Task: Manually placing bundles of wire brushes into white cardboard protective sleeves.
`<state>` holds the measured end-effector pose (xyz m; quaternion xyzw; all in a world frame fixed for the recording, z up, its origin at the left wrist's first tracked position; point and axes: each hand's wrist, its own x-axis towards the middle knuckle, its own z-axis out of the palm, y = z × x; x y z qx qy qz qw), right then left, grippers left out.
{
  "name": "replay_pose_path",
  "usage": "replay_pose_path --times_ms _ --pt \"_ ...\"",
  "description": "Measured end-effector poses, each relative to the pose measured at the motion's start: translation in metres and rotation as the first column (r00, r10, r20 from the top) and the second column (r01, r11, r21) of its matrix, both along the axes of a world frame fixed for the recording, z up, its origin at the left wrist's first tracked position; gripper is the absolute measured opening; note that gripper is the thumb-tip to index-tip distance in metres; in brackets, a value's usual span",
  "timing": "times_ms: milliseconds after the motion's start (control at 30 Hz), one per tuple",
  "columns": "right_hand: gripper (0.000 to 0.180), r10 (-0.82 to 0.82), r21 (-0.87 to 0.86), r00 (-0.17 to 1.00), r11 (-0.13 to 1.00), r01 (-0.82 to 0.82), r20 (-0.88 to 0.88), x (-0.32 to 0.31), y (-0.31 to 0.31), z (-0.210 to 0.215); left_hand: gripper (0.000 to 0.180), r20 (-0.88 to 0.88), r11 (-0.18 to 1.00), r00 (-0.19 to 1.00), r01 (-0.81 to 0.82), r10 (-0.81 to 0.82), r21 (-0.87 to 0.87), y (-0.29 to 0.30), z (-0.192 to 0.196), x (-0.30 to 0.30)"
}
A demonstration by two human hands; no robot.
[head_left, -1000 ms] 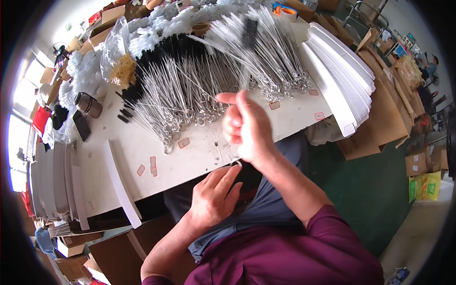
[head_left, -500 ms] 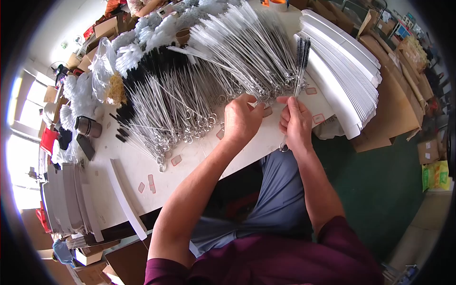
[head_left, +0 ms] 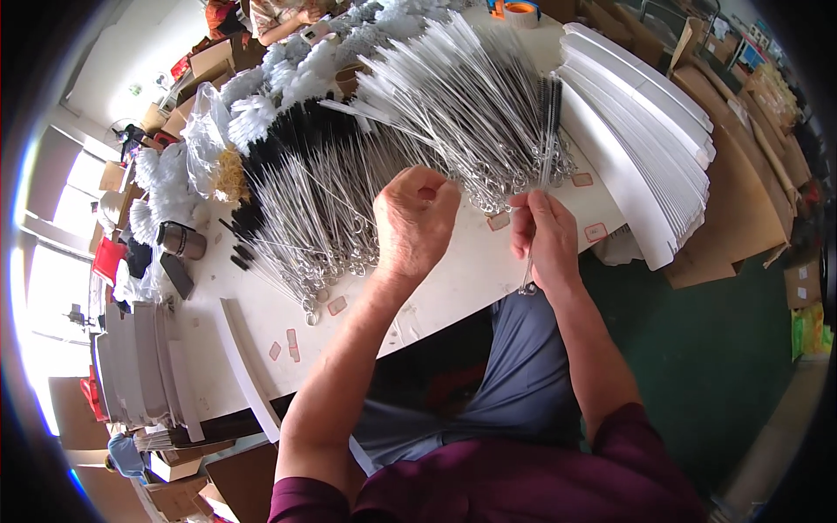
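My right hand [head_left: 547,240] is closed round a few thin wire straw brushes [head_left: 547,166]. Their black bristles point away from me and their ring ends come out below the palm. Curled in a pinch, my left hand [head_left: 414,222] is raised in front of the brush piles; whatever its fingertips hold, if anything, is hidden or too small to name. Beyond and to its right spreads a pile of white-bristled wire brushes [head_left: 453,105], looped ends toward me. On its left lie brushes with black bristles [head_left: 301,135], also with rings facing me.
The white table [head_left: 445,301] carries small red-edged labels [head_left: 337,306]. Folded white card strips [head_left: 628,131] fan out at the right, beside brown cardboard [head_left: 741,209]. A flask [head_left: 180,240], a clear plastic bag [head_left: 205,131] and grey-white card stacks [head_left: 135,366] are at the left. Another person's arm [head_left: 283,28] shows at the back.
My left hand has moved left, away from my right hand, and its fingers have curled in. The right hand keeps its hold on the brushes. The whole view has shifted slightly.
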<state>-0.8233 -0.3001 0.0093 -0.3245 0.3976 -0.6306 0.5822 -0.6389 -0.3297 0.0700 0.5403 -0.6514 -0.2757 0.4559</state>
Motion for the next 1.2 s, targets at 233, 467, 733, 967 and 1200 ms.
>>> replay_pose_path --times_ms 233,467,733,967,1200 --pt "0.033 0.183 0.033 0.977 0.982 -0.187 0.107 0.031 -0.066 0.042 0.011 0.049 1.000 0.999 -0.003 0.004 -0.015 0.000 0.041 0.017" --pt "0.034 0.089 0.058 0.970 0.993 -0.104 0.226 0.039 -0.100 0.021 0.012 -0.013 0.984 1.000 0.003 -0.005 -0.181 -0.005 0.098 0.053" --pt "0.033 0.068 0.062 0.982 0.995 -0.080 0.179 0.038 -0.102 0.018 0.014 -0.205 0.954 0.977 -0.001 -0.063 -0.299 0.005 0.162 0.100" --pt "0.040 0.108 -0.051 0.994 0.993 -0.108 0.000 0.037 -0.096 0.022 0.022 -0.277 0.962 0.953 0.048 -0.125 -0.269 0.035 0.211 0.150" --pt "0.041 0.567 -0.248 0.795 0.756 -0.606 -0.215 0.084 -0.020 0.088 0.021 -0.351 0.976 0.916 0.217 -0.193 0.029 0.090 0.201 0.140"
